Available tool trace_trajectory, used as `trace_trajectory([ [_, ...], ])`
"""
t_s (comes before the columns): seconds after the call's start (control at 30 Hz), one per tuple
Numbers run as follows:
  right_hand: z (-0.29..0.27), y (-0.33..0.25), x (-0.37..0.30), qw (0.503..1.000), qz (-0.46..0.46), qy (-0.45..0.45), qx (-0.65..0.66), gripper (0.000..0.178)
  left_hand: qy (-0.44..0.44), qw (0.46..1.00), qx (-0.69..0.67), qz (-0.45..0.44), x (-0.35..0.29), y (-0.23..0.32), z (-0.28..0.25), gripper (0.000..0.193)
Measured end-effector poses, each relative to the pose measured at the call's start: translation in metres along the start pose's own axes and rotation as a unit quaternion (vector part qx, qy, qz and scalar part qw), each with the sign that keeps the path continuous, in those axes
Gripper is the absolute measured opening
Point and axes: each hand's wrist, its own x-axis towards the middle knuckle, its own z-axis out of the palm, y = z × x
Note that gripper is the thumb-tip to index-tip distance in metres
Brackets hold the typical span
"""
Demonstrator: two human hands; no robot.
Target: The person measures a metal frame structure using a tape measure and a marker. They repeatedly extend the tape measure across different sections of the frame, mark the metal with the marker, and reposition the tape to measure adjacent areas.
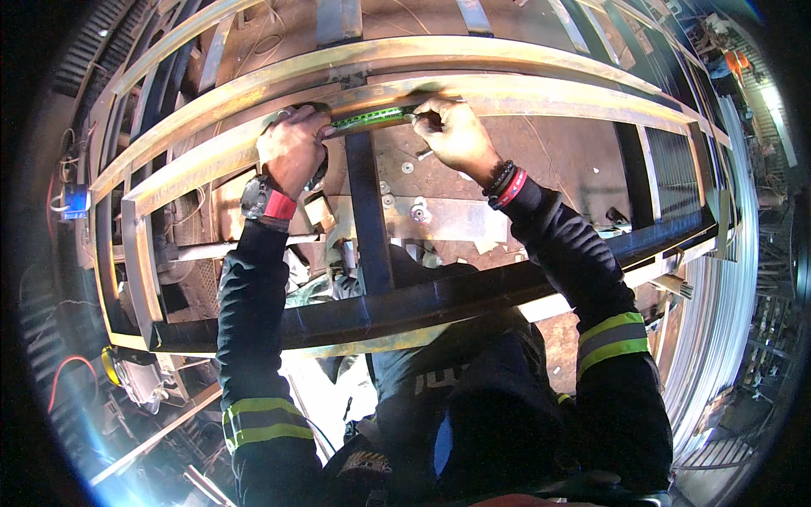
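A green tape measure (372, 117) is stretched along the far rail (549, 91) of a rectangular steel frame. My left hand (291, 150) is wrapped around its dark case, most of which the fingers hide. At the other end of the short blade, my right hand (459, 139) pinches the tape between thumb and fingers, against the rail. A dark crossbar (367, 211) runs from below the tape to the frame's near rail (405, 297), over which both my forearms reach.
More steel frames and bars (338, 21) lie beyond. Under the frame, small discs (419, 209) and scraps litter the brown floor. Long pale metal lengths (718, 338) are stacked at the right. A blue box (76, 203) with cables is at the left.
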Motion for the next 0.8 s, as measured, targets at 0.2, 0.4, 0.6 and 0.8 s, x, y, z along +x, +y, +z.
trace_trajectory([
  [0.2, 0.008, 0.009, 0.004, 1.0, 0.022, 0.011, -0.008, 0.025, 0.0, 1.0, -0.005, 0.005, -0.001, -0.004, 0.005, 0.008],
  [0.4, 0.008, 0.007, 0.004, 0.999, 0.04, -0.005, 0.003, 0.025, -0.002, 1.0, -0.005, 0.002, 0.0, -0.001, 0.003, 0.007],
  [0.6, 0.009, 0.002, 0.004, 0.999, 0.023, -0.01, -0.019, 0.018, -0.007, 1.0, -0.004, -0.006, 0.0, -0.001, 0.002, 0.007],
  [0.8, 0.007, -0.005, 0.007, 0.997, -0.019, 0.001, -0.073, 0.018, 0.01, 1.0, 0.002, 0.01, 0.0, -0.001, 0.004, 0.007],
])
